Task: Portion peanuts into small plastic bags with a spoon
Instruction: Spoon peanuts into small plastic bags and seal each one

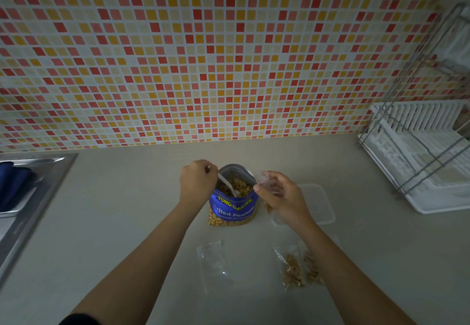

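- One open peanut pouch (232,209) stands mid-bench (127,210).
- Left hand (197,181) grips one spoon (226,183), its bowl in the pouch.
- Right hand (282,197) pinches one small bag (264,180) beside the pouch.
- Toward the front edge lie one empty bag (213,261) and two filled bags (292,271).

Matt, smooth counter (127,210); glossy mosaic wall tiles (203,58); brushed-metal sink (38,197) at left; glossy foil peanut bag (232,209); clear plastic small bags (215,263); white plastic spoon (227,185).

mosaic tile wall (203,58), beige counter (127,210), steel sink (38,192), dish rack (427,146).
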Demonstrator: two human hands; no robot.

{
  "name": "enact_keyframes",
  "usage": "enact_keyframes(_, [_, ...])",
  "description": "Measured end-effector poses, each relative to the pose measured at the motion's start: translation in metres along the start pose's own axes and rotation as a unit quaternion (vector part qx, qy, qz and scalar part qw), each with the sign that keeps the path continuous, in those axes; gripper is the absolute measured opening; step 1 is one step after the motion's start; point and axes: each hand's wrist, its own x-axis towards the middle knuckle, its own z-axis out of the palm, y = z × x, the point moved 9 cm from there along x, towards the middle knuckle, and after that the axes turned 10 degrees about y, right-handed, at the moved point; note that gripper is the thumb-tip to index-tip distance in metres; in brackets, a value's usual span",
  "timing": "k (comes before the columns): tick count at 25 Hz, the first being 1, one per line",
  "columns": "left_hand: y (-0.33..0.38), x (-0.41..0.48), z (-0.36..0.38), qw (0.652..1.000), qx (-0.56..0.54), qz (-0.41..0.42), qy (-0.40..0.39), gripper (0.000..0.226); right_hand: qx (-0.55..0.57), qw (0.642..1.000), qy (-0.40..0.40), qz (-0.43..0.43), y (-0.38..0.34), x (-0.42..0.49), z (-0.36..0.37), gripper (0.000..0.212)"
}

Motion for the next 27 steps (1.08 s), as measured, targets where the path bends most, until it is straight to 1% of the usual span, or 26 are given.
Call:
enact_keyframes(2, [-0.004,-0.002,0.004,0.999,-0.019,-0.041,-0.004,0.027,0.002,1.000,0.006,0.002,0.001,0.001,-0.001,0.039])
enact_keyframes(6, [-0.006,-0.006,0.013,0.988,-0.118,-0.082,-0.059,0.020,-0.014,1.000,-0.004,-0.003,-0.003,0.001,-0.001,0.040])
enact_keyframes(9, [-0.022,-0.005,0.009,0.968,-0.190,-0.159,-0.047,0.018,-0.034,0.999,-0.017,-0.009,-0.008,-0.001,-0.004,0.038])
enact_keyframes(11, [-0.031,-0.004,0.007,0.956,-0.216,-0.198,-0.034,0.018,-0.041,0.999,-0.021,-0.007,-0.008,-0.001,-0.004,0.039])
enact_keyframes(15, [-0.038,-0.006,0.007,0.934,-0.247,-0.255,-0.028,0.016,-0.041,0.999,-0.023,0.007,-0.005,0.000,-0.005,0.042])
enact_keyframes(18, [-0.047,-0.006,0.003,0.924,-0.252,-0.287,-0.002,0.016,-0.052,0.999,-0.017,0.001,-0.005,0.001,-0.006,0.044])
enact_keyframes(22, [-0.067,-0.003,-0.002,0.911,-0.261,-0.319,0.017,0.019,-0.082,0.996,-0.003,-0.039,-0.019,-0.002,-0.009,0.053])
enact_keyframes(27, [-0.074,0.007,-0.019,0.892,-0.304,-0.332,0.038,0.022,-0.157,0.981,-0.007,-0.118,-0.039,-0.002,0.004,0.055])
